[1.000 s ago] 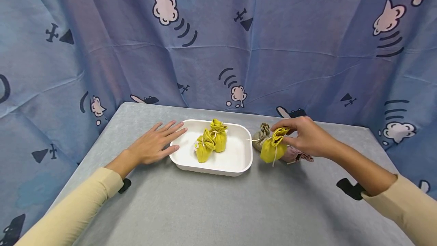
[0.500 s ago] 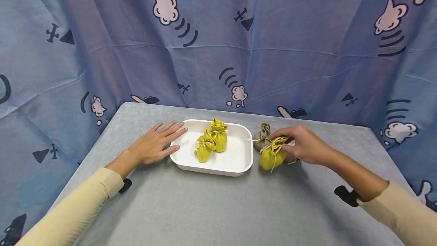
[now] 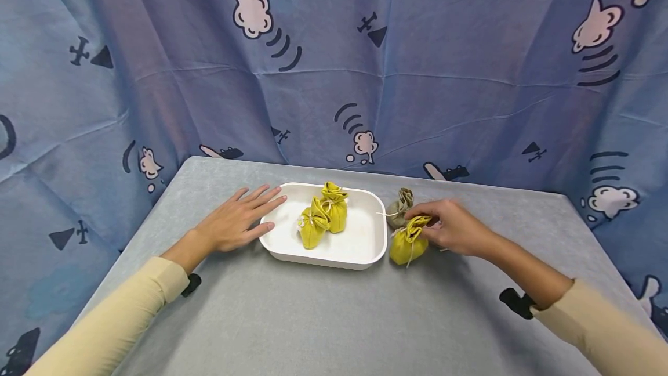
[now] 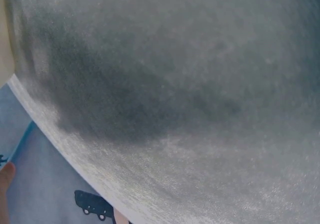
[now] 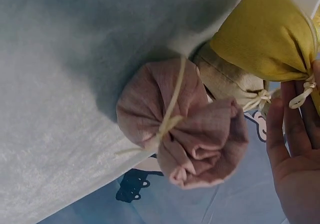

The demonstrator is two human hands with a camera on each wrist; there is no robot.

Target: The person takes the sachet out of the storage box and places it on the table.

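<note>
Head view shows my left hand (image 3: 237, 222) palm down, fingers spread over the left rim of a smooth white tray (image 3: 362, 239) with rounded corners. My right forearm angles in from the lower right, and my right hand (image 3: 456, 228) points leftward, pinching the gathered neck of a yellow pouch (image 3: 406, 248) just beside the tray's right end; I cannot tell whether its base touches the desk (image 3: 334, 318). Behind it sits a coarse grey-beige pouch (image 3: 395, 219). My right wrist view shows a rounded pink pouch (image 5: 157, 104), its creased cloth bound with pale cord below a frilled mouth. Inside the tray, a front pouch (image 3: 312, 234) and a back pouch (image 3: 338, 216), both plump and yellow, touch. A creased, printed blue curtain (image 3: 313, 103) hangs beyond the mottled grey surface.
</note>
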